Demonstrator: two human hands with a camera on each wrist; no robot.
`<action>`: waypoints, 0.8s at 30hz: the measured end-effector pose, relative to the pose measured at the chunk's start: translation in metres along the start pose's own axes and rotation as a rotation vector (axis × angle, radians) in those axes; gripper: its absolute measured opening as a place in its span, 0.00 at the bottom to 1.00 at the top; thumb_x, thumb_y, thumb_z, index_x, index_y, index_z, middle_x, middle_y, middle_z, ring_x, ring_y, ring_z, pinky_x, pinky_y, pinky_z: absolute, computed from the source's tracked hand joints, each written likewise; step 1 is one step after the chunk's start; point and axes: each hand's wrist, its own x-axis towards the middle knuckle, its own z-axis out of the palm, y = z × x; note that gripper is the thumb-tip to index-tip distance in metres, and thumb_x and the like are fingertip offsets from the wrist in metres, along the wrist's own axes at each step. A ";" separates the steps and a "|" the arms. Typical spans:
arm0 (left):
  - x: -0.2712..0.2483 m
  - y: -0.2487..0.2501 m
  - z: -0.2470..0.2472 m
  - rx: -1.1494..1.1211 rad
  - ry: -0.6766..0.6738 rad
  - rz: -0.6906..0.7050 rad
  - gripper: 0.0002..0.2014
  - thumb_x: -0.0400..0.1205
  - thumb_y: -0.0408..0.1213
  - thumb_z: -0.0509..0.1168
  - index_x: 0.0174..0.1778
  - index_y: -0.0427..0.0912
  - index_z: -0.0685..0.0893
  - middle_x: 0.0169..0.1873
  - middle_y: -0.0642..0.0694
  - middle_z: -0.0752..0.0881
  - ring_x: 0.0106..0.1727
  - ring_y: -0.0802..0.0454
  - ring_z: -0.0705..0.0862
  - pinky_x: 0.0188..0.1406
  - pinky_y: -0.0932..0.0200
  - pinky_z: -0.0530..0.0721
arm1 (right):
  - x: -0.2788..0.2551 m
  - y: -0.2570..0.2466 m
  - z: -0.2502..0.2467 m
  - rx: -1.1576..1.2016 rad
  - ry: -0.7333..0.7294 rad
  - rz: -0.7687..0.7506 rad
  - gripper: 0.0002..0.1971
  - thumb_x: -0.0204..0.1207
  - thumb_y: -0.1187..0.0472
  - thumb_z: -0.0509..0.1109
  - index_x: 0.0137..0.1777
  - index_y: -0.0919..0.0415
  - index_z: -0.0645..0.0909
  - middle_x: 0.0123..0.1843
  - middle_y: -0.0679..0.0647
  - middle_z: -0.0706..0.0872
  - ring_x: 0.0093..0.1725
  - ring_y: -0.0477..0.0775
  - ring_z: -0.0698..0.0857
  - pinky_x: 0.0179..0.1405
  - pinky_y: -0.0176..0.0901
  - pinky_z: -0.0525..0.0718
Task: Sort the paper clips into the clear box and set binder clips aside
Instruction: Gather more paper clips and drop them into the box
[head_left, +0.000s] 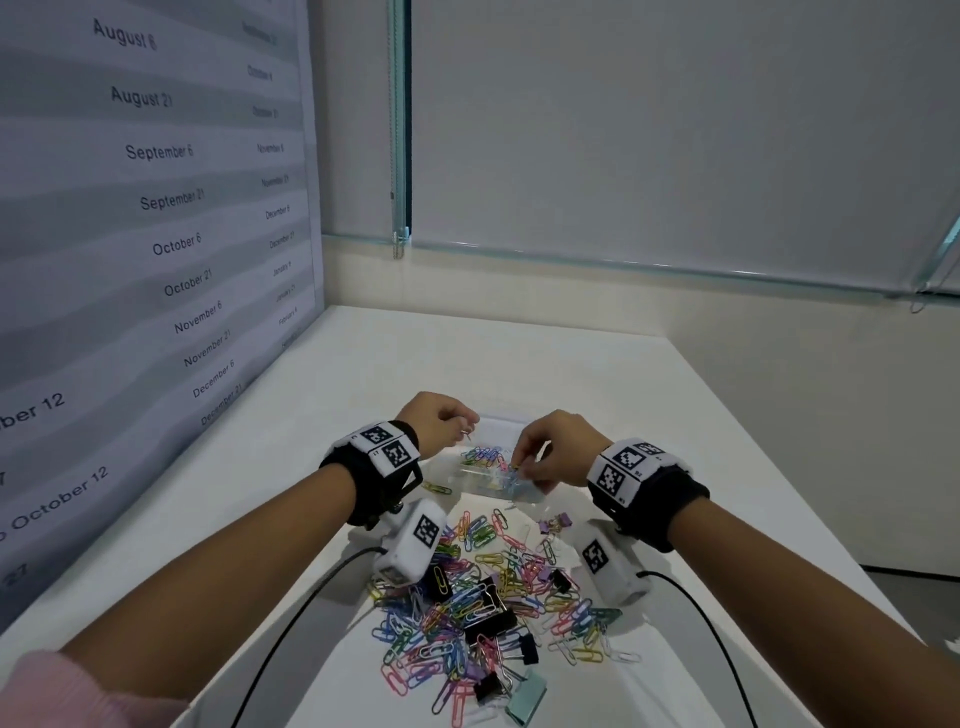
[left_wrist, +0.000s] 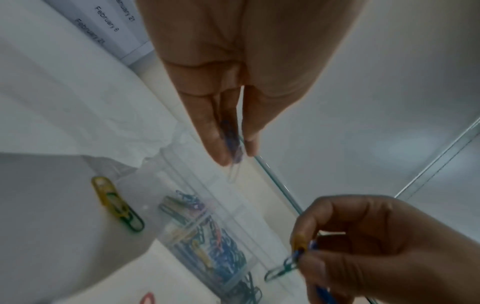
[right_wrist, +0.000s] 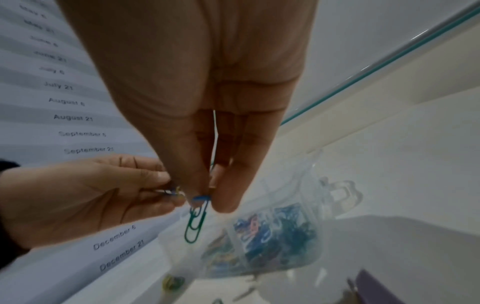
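Note:
The clear box (head_left: 527, 497), partly filled with coloured paper clips, sits on the white table beyond the pile. My left hand (head_left: 467, 423) hovers over the box's left end and pinches a few paper clips (left_wrist: 233, 144) between thumb and fingers. My right hand (head_left: 522, 467) is over the box's right part and pinches linked blue and green paper clips (right_wrist: 196, 220) that hang down. A mixed pile of paper clips (head_left: 467, 613) lies nearer to me, with black binder clips (head_left: 491, 621) among them.
A purple binder clip (head_left: 553, 522) lies right of the box and a green one (head_left: 527, 696) at the pile's near edge. Yellow and green paper clips (left_wrist: 116, 205) lie left of the box. A date chart (head_left: 156, 234) borders the table's left side.

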 end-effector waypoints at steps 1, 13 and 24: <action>0.000 0.001 0.001 0.042 -0.023 0.008 0.11 0.83 0.26 0.59 0.55 0.31 0.86 0.51 0.36 0.87 0.51 0.46 0.84 0.56 0.58 0.81 | 0.002 0.000 -0.003 0.008 0.021 -0.001 0.06 0.71 0.69 0.71 0.37 0.58 0.85 0.39 0.60 0.91 0.30 0.53 0.88 0.36 0.39 0.89; -0.010 -0.017 -0.008 0.381 0.029 -0.107 0.08 0.79 0.30 0.60 0.53 0.42 0.74 0.48 0.46 0.78 0.46 0.48 0.76 0.36 0.60 0.74 | 0.018 0.009 -0.003 0.012 0.262 0.065 0.01 0.73 0.62 0.73 0.41 0.56 0.85 0.41 0.51 0.87 0.39 0.48 0.82 0.51 0.47 0.86; -0.017 -0.036 -0.011 0.653 -0.231 -0.179 0.15 0.76 0.37 0.69 0.60 0.41 0.84 0.59 0.42 0.85 0.51 0.49 0.81 0.48 0.62 0.76 | -0.007 -0.007 0.016 -0.091 -0.053 -0.038 0.05 0.74 0.66 0.69 0.47 0.60 0.86 0.41 0.50 0.88 0.31 0.48 0.84 0.34 0.36 0.84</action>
